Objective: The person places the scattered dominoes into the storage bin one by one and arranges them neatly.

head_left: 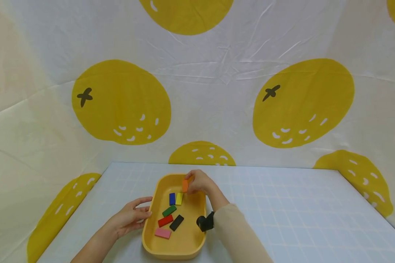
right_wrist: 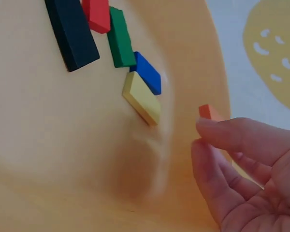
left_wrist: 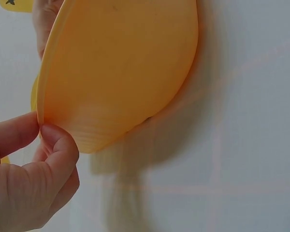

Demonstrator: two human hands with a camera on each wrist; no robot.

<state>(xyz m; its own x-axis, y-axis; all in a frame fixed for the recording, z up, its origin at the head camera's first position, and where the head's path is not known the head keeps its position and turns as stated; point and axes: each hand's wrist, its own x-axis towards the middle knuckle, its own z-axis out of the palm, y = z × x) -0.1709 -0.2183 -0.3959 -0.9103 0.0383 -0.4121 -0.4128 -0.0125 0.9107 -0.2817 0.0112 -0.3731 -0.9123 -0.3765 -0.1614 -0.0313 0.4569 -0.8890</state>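
A yellow plastic tub stands on the table, its long side running away from me. At its left rim my left hand pinches the edge between thumb and fingers; the left wrist view shows this hand against the tub's outer wall. Over the tub's far end, my right hand pinches an orange block between thumb and finger. Inside the tub lie small flat blocks: blue, yellow, green, red, black and pink.
The table has a pale blue cloth with a white grid. Behind it and at the sides hangs a white sheet with large yellow fruit prints. A black wrist camera on my right arm overhangs the tub's right rim.
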